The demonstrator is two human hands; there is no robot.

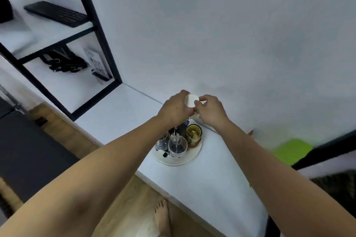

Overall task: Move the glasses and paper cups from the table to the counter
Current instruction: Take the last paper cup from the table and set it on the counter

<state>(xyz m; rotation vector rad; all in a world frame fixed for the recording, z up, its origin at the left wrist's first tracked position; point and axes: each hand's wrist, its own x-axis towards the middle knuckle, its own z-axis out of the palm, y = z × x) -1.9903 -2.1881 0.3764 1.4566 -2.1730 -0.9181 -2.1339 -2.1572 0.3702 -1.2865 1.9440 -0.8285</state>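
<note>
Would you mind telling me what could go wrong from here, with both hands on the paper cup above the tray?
1. Both the left hand and right hand hold the white paper cup; squeezing might crush it.
2. Lowering it could knock the clear glass or amber glass crowded on the round tray.

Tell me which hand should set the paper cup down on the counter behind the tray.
Left, probably. The left hand wraps the paper cup around its side, a carrying grip, while the right hand only pinches at its rim. The counter behind the tray lies just below.
</note>
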